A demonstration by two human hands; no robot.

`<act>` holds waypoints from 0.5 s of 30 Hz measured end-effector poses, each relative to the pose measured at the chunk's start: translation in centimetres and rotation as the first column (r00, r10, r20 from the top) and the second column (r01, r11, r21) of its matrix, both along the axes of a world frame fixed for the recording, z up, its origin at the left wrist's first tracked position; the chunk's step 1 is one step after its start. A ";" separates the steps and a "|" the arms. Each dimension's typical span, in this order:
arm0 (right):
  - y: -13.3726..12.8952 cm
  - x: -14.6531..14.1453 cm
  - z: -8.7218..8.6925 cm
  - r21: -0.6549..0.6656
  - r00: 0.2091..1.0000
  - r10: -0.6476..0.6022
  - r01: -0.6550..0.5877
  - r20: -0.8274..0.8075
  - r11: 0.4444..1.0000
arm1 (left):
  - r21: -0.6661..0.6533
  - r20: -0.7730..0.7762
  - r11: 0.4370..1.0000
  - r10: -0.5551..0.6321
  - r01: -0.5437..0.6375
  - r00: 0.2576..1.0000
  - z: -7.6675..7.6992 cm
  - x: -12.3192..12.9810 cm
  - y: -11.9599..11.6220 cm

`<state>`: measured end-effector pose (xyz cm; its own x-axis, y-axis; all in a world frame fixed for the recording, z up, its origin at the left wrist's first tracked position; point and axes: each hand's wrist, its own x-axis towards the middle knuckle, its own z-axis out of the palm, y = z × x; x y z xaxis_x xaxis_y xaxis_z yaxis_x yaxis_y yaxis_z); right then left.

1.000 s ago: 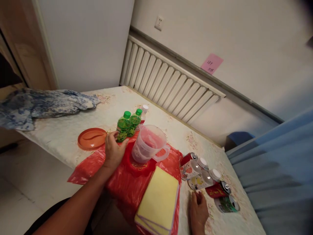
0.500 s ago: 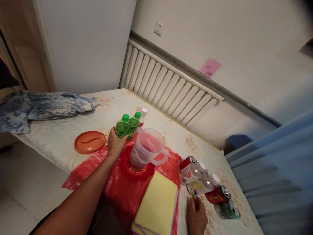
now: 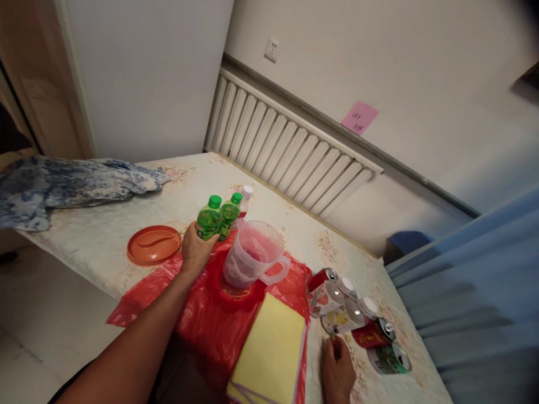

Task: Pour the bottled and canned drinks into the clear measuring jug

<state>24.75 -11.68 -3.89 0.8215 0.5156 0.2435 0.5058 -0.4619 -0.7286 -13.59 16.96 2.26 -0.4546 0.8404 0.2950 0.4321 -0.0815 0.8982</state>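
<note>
My left hand [image 3: 197,248] is wrapped round a green plastic bottle [image 3: 209,220] with a green cap, near the far side of the red plastic bag. Touching or just behind it stands a second green bottle [image 3: 229,215], and beyond that a clear bottle [image 3: 245,197] with a white cap. To the right of these is a translucent measuring jug [image 3: 252,259] with pinkish contents, set on a red scalloped dish [image 3: 238,300]. My right hand [image 3: 338,367] rests on the table with its fingers curled closed, nearest to a white-capped bottle with a lemon label [image 3: 343,318]; nothing shows in it.
A yellow cloth stack [image 3: 269,350] lies on the red plastic bag [image 3: 197,331]. Cans, such as a red can [image 3: 374,333] and a green can [image 3: 389,359], line the right side. An orange lid [image 3: 154,245] and a blue-and-white cloth [image 3: 92,182] are at left. A radiator [image 3: 286,146] runs behind.
The view has shifted very slightly. My left hand still grips the green bottle in nearly the same spot, and my right hand keeps its curled pose beside the bottles.
</note>
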 end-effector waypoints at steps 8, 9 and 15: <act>0.0 0.2 -0.3 -0.015 1.000 0.023 -0.023 0.007 1.000 | 0.057 -0.006 0.997 0.047 -0.047 0.999 0.6 0.0 -1.8; 0.0 0.2 -0.4 -0.017 0.999 0.031 -0.031 0.015 0.999 | 0.061 -0.005 0.997 0.047 -0.047 0.999 0.7 -0.1 -2.0; 0.0 0.2 -0.4 0.001 0.998 0.051 -0.051 0.038 0.999 | 0.069 0.010 0.997 0.018 -0.018 1.000 1.8 -0.4 -3.5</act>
